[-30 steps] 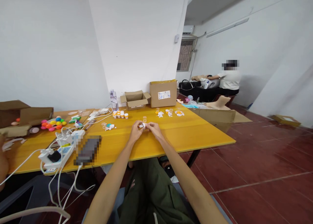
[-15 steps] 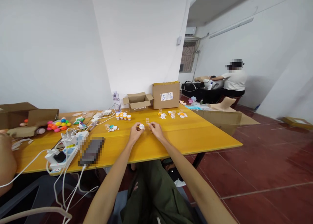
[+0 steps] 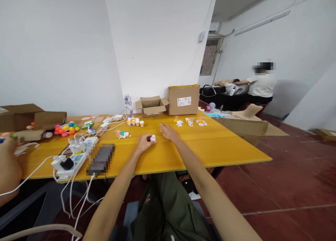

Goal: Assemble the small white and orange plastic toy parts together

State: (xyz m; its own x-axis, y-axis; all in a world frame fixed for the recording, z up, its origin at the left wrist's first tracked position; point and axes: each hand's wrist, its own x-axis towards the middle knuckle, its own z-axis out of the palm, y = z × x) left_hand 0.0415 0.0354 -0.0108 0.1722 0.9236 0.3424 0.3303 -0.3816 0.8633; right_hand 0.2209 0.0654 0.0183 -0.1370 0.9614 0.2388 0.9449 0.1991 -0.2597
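Note:
My left hand [image 3: 146, 143] is closed around a small white plastic piece [image 3: 153, 138], held just above the yellow table. To its right my right hand [image 3: 168, 132] reaches forward, its fingers low over the tabletop. The fingers curl together there and cover the spot where a small clear cup stood; I cannot make out what they hold. Beyond the left hand stand several small white-and-orange containers [image 3: 135, 122]. Small white and teal parts [image 3: 123, 133] lie to their left. Piles of white and orange pieces [image 3: 190, 122] with clear cups lie at the back right.
An open carton [image 3: 152, 108], a taller closed box [image 3: 183, 100] and a water bottle [image 3: 128, 106] line the wall. On the left are a phone [image 3: 101, 158], power strips [image 3: 76, 160] with cables, and colourful balls [image 3: 67, 129]. Another person's arm [image 3: 9, 167] is at far left; a person sits far right.
My right hand has moved forward, away from the left, over the small clear cup. My left hand has turned the white piece and drawn slightly nearer. The view has shifted a little left.

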